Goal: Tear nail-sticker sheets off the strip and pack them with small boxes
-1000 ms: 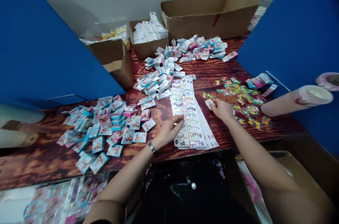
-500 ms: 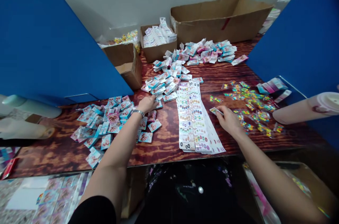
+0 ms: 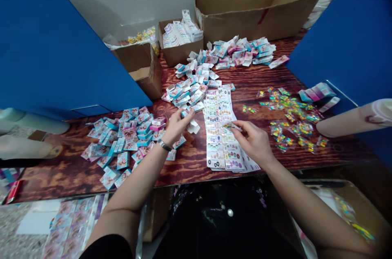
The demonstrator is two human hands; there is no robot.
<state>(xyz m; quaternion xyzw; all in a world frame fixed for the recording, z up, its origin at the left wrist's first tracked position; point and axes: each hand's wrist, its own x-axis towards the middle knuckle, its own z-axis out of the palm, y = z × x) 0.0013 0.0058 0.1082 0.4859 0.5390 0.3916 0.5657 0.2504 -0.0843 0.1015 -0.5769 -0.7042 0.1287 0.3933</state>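
Observation:
My left hand (image 3: 177, 126) is closed on a small printed box (image 3: 192, 126), whose white end flaps stand open toward the right. Pinched in my right hand (image 3: 252, 140) is a small packet (image 3: 228, 125) with some yellow-green on it; its contents are too small to make out. It hovers over the long sticker sheets (image 3: 216, 146), which lie stacked between my hands. Left of my left hand spreads a pile of small blue and pink boxes (image 3: 122, 138). Beyond it lie more boxes with open flaps (image 3: 190, 89). To the right are scattered small clear packets with colourful pieces (image 3: 288, 108).
Along the wall stand a large carton (image 3: 239, 26), a smaller carton (image 3: 180, 52) full of sticker strips, and another carton (image 3: 154, 81). Blue partitions (image 3: 339, 46) flank the table. A pink bottle (image 3: 352, 120) leans in at the right. Another person's arm (image 3: 27, 148) shows at left.
My left hand has lifted away from the box pile and come right with an open-flapped box. My right hand has moved left over the sticker sheets, bringing the packet closer to the box.

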